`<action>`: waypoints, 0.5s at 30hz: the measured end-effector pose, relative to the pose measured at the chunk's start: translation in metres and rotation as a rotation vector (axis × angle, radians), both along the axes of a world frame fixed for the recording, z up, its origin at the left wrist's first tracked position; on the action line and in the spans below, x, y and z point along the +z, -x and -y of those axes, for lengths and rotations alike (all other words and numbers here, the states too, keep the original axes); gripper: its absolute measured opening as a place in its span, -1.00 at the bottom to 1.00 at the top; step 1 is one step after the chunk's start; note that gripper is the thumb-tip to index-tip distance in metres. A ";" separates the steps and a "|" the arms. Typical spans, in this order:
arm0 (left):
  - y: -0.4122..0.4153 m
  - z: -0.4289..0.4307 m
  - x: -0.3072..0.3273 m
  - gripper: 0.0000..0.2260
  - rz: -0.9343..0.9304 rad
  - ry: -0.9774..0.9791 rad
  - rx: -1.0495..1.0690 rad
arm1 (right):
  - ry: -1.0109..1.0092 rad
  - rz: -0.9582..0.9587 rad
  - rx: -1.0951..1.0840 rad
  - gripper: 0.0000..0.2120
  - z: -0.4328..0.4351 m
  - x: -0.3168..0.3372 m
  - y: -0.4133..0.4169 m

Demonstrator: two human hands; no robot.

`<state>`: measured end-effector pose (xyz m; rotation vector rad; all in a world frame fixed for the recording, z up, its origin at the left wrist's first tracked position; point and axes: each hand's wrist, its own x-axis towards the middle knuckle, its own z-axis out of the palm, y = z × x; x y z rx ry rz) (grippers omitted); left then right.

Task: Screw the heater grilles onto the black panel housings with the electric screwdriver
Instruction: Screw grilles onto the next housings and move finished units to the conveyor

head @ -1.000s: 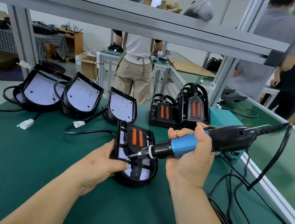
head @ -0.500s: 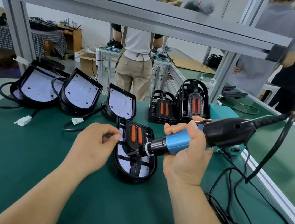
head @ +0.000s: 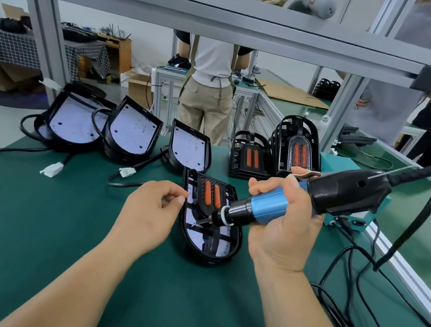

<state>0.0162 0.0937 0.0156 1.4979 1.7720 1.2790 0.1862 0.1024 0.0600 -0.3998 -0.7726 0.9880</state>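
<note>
Head view: the black panel housing (head: 209, 247) lies on the surface (head: 65, 226), one grille (head: 211, 195) with two orange bars inside it. My right hand (head: 282, 226) grips the electric screwdriver (head: 341, 192), bit at the housing's left edge. My left hand (head: 148, 215) curls its fingers (head: 178, 199) beside it; whether they pinch anything, I cannot tell. Behind it, three open housings (head: 131, 131).

no legible txt, no labels, no nos.
</note>
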 end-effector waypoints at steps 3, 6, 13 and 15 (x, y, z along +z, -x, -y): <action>0.000 0.000 0.001 -0.82 -0.002 -0.008 0.002 | -0.012 -0.001 -0.006 -0.88 0.000 0.000 0.000; 0.000 0.003 0.006 -0.84 -0.083 -0.041 -0.032 | 0.012 -0.019 -0.025 -0.87 0.000 0.001 -0.003; -0.006 0.010 0.017 -0.80 -0.390 -0.013 -0.119 | 0.067 -0.153 -0.025 -0.85 -0.006 0.005 -0.018; -0.009 0.009 0.018 -0.82 -0.471 0.007 -0.080 | 0.111 -0.197 -0.049 -0.80 -0.006 0.007 -0.020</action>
